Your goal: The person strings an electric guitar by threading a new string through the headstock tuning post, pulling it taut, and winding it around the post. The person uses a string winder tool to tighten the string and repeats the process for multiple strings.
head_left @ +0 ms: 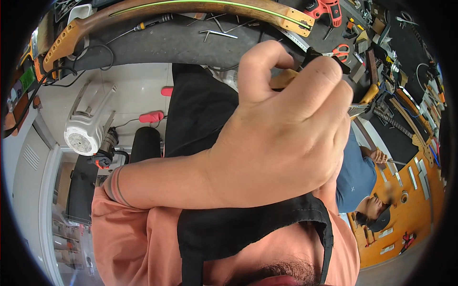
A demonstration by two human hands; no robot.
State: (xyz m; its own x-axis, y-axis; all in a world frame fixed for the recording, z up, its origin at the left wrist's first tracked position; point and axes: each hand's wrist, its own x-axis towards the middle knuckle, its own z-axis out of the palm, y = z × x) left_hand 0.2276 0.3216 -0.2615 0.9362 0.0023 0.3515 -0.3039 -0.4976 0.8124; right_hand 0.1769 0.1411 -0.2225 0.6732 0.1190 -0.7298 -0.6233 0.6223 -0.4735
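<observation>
Left hand (281, 138) clenched around a pale wooden handle (285, 78); right hand hidden, can't tell its state. Fine work under way; steady grip needed next.

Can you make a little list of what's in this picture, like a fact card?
hand up close: one big hand, fingers curled around a wooden handle
which hand: cannot tell
other hand: not seen
bench: dark bench with a guitar neck, screwdriver, orange scissors and red drill
floor: white machine
nearby: another person in a blue shirt
</observation>
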